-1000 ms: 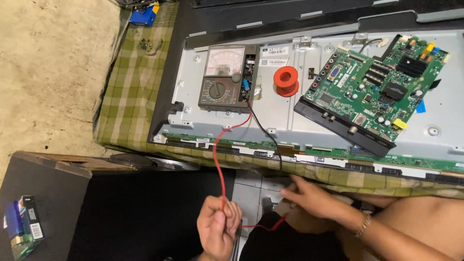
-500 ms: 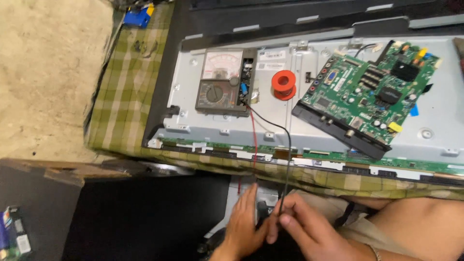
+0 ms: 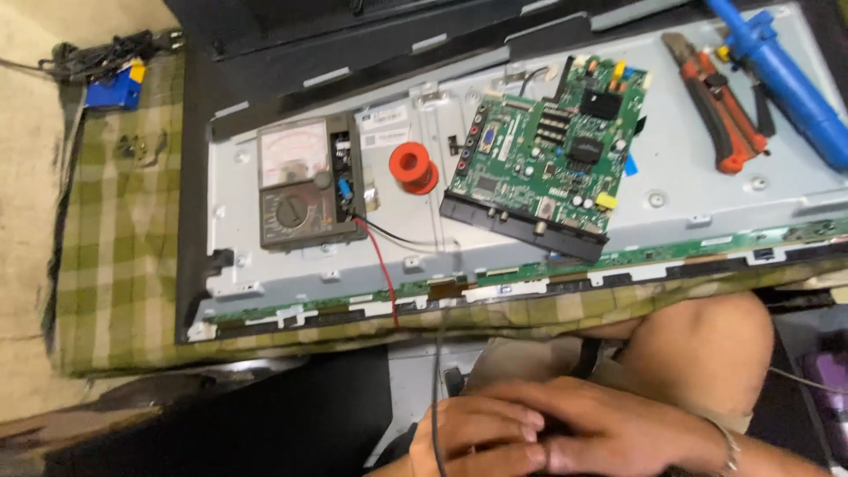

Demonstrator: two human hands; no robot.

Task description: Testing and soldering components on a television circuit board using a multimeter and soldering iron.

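My left hand [image 3: 481, 437] and right hand [image 3: 618, 428] are pressed together low in my lap, fingers curled over one another; the black lead [image 3: 436, 389] runs down into my left fingers, which seem closed on it, but I cannot tell whether the right hand grips anything, since the probe ends are hidden under my knuckles. The red lead [image 3: 382, 274] drops from farther out and disappears behind the edge of the panel before reaching my hands.

Both leads look thin, limp and light, likely to kink or snag; I judge the stiff probe handles the place to take hold, not the wire.

Beyond my hands, up the leads, sits the analog meter [image 3: 305, 185], its back open at one side, lying on the grey metal back of the panel [image 3: 689, 208]. Just right of the meter is a white rectangular label [image 3: 382, 115] stuck to the metal, then a red solder spool [image 3: 412, 168], then the green circuit board [image 3: 552, 146]. Far to the right lie orange-handled pliers [image 3: 720, 102] and a blue pump tool [image 3: 786, 79]. A green checked cloth [image 3: 115, 247] underlies everything.
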